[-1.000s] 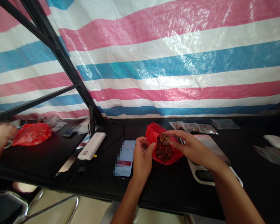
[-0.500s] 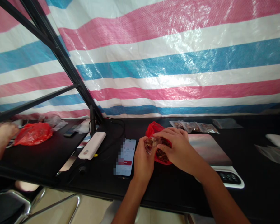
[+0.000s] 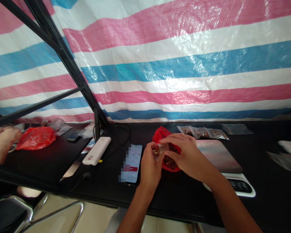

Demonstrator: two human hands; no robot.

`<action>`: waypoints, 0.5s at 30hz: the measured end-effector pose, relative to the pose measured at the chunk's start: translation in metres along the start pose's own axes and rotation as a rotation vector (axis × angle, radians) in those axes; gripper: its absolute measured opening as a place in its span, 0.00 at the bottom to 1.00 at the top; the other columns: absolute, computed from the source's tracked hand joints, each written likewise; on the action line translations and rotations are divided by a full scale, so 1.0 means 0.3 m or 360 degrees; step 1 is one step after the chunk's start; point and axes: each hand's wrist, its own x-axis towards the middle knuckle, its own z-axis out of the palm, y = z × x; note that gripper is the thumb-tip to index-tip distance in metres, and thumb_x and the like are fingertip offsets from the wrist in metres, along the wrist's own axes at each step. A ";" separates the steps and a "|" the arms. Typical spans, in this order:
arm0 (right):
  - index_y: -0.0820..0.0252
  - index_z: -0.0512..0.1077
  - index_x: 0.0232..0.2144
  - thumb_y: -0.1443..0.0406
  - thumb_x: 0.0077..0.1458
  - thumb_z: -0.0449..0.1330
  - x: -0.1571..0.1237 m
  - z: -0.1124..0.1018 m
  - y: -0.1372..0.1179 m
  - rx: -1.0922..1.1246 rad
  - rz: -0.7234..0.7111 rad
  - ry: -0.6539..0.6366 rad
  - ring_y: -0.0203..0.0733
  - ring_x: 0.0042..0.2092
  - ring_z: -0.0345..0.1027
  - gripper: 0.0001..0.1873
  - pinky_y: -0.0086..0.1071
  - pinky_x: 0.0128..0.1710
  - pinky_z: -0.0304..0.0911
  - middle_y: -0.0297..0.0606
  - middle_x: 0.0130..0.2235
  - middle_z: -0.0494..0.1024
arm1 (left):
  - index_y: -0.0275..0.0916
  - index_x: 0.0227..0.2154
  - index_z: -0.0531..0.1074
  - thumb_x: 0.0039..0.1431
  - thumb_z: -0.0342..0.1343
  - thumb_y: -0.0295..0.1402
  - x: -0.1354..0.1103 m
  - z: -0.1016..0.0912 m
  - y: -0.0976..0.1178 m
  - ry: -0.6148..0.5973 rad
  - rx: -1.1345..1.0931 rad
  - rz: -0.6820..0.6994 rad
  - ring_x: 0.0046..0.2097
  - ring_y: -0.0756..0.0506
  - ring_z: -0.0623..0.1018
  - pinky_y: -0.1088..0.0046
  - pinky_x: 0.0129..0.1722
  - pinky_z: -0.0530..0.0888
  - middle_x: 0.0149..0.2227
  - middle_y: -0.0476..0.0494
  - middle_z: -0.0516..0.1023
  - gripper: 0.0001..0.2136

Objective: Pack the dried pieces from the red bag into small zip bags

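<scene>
My left hand (image 3: 150, 166) is closed around a small clear container that is mostly hidden in its fingers. My right hand (image 3: 186, 155) grips a small clear plastic cup (image 3: 159, 150), tipped sideways with its mouth toward my left hand and a few brown pieces inside. Both hands hover just above an open red plastic bag (image 3: 161, 136) holding dark brown dried pieces (image 3: 169, 160). The bag lies on the black table (image 3: 174, 194), partly covered by my right hand.
A phone (image 3: 132, 159) lies left of my hands, with a white power bank (image 3: 96, 150) beyond it. A scale (image 3: 220, 157) sits to the right; several small filled clear bags (image 3: 201, 131) lie behind. At far left another person's hand (image 3: 5, 137) works by a red bag (image 3: 35, 137).
My right hand brought the filled cup from over the bag to my left hand and tipped it sideways. The cup now holds fewer pieces. The hands have closed together.
</scene>
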 end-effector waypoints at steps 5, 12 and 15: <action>0.48 0.79 0.46 0.70 0.57 0.60 -0.001 -0.001 0.008 0.0013 0.0001 0.0014 0.51 0.55 0.69 0.17 0.50 0.58 0.50 0.37 0.50 0.82 | 0.42 0.46 0.69 0.61 0.61 0.33 0.000 -0.001 0.005 0.0045 0.0042 0.0034 0.44 0.42 0.78 0.65 0.45 0.72 0.42 0.44 0.77 0.12; 0.48 0.79 0.46 0.71 0.56 0.60 -0.002 -0.004 0.001 0.0035 0.0001 0.0003 0.51 0.55 0.70 0.18 0.50 0.59 0.51 0.37 0.50 0.82 | 0.41 0.47 0.68 0.63 0.60 0.33 0.000 -0.002 0.005 0.0009 0.0067 0.0052 0.46 0.41 0.77 0.62 0.47 0.72 0.45 0.41 0.77 0.11; 0.48 0.79 0.46 0.71 0.57 0.60 -0.002 -0.001 0.005 0.0063 0.0023 -0.0026 0.51 0.56 0.70 0.18 0.52 0.60 0.51 0.37 0.51 0.82 | 0.41 0.47 0.68 0.63 0.59 0.33 -0.001 -0.001 0.006 0.0008 0.0067 0.0040 0.45 0.42 0.77 0.63 0.46 0.72 0.44 0.41 0.77 0.11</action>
